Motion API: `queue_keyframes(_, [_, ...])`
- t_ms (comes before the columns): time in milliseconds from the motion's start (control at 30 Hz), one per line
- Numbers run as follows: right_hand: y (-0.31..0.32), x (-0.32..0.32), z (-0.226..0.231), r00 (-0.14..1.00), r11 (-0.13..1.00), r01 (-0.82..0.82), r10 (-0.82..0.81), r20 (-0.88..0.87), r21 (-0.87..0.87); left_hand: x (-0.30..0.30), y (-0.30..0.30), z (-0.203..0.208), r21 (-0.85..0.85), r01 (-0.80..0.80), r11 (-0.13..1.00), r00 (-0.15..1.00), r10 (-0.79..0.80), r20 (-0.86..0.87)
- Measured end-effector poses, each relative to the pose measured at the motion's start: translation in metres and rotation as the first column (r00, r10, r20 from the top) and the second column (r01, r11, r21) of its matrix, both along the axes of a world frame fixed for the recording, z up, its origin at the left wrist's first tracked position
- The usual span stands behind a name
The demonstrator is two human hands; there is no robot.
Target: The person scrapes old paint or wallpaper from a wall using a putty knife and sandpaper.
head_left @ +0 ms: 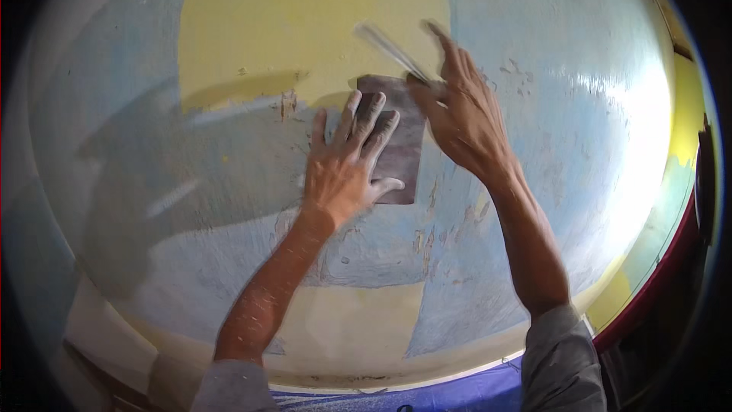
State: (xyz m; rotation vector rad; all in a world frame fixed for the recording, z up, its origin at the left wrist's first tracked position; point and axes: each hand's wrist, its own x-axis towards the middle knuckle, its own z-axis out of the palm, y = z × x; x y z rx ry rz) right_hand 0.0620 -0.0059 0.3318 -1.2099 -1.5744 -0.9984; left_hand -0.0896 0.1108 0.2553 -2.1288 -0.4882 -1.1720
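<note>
My left hand (347, 164) lies flat with its fingers spread on a dark brown-grey sheet that looks like sandpaper (404, 149), pressing it against a painted wall (252, 160). Pale dust coats the fingers, and light flecks dot that forearm. To the right and a little higher, my right hand (461, 111) holds a thin, light blade-like tool (393, 53) between thumb and fingers, its index finger stretched upward. Motion smears the tool, so its exact kind is unclear. It slants up and left, above the sheet's top edge.
The wall carries a large yellow patch (313, 23) above and a cream-yellow one (347, 328) below, amid worn blue-grey paint with chipped spots. Strong glare falls on the right side. Blue-purple sheeting (457, 393) lies along the bottom, and a dark red edge (656, 278) runs at right.
</note>
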Motion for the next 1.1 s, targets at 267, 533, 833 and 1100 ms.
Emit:
queue_keyframes(267, [0.002,-0.004,-0.093,0.944,1.0,-0.026,0.024,-0.329,-0.001,0.03,0.0,-0.024,-0.009,0.127,0.992,0.948,-0.118,0.296])
queue_keyframes(533, [0.041,-0.02,-0.108,0.965,0.991,0.097,-0.116,-0.234,-0.089,-0.01,0.036,-0.006,0.029,0.259,0.966,0.953,-0.26,0.157])
queue_keyframes(833, [0.014,-0.022,-0.182,0.93,0.95,0.151,-0.231,-0.287,-0.273,-0.031,0.025,0.019,0.095,-0.115,0.989,0.993,0.115,-0.004])
queue_keyframes(1100, [-0.042,-0.043,-0.146,0.94,0.999,-0.017,0.006,-0.341,-0.029,-0.031,0.024,0.013,0.008,-0.023,1.0,1.0,0.023,-0.013])
